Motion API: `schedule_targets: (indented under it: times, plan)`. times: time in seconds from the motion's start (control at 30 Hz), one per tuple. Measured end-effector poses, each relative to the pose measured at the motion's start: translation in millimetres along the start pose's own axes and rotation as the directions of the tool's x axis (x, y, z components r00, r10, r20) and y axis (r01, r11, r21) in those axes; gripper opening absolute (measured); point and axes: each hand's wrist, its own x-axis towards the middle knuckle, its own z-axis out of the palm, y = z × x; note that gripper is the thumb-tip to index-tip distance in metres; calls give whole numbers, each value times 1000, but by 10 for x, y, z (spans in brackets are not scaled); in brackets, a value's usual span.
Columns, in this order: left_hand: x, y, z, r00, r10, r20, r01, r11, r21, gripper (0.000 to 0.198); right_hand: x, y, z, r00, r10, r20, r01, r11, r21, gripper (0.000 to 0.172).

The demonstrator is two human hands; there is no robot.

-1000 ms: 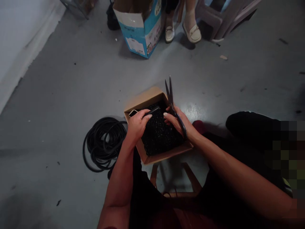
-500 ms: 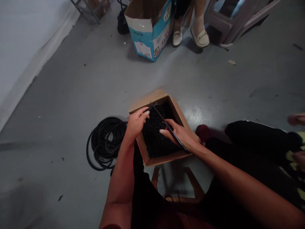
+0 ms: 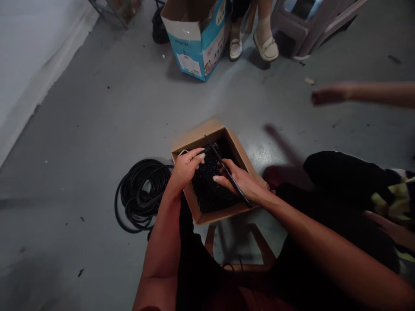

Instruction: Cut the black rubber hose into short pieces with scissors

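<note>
My left hand is closed in a pinch on a short black ribbed piece, whose far end sticks out past the fingertips. In my right hand is a long thin black tool with a narrow tip; its exact kind is unclear. The tip lies close to the ribbed piece, and whether they touch I cannot tell. Both hands are over an open cardboard box, which holds a heap of shiny black pieces. Fingers partly hide the ribbed piece.
A coil of black hose or cable lies on the floor left of the box. Ahead stands a blue-and-white carton beside a person's white shoes. Another person's blurred arm reaches in from the right. A plastic stool is farther back.
Another person's arm has come into view from the right. My hands keep their holds, with the thin tool shifted slightly against the ribbed piece. The whole view has moved a little.
</note>
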Motion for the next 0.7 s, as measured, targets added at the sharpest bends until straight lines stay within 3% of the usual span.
schedule_targets:
  times: [0.2, 0.4, 0.7]
  plan:
    - [-19, 26, -33, 994, 17, 111, -20, 999, 28, 42, 12, 7, -17, 999, -18, 31, 18, 1000, -13, 60]
    - [-23, 20, -72, 981, 24, 194, -30, 999, 31, 42, 22, 10, 0, 1000, -4, -17, 3, 997, -73, 43]
    - [-33, -16, -80, 982, -21, 190, 23, 1000, -4, 43, 21, -23, 12, 998, 40, -41, -47, 984, -169, 29]
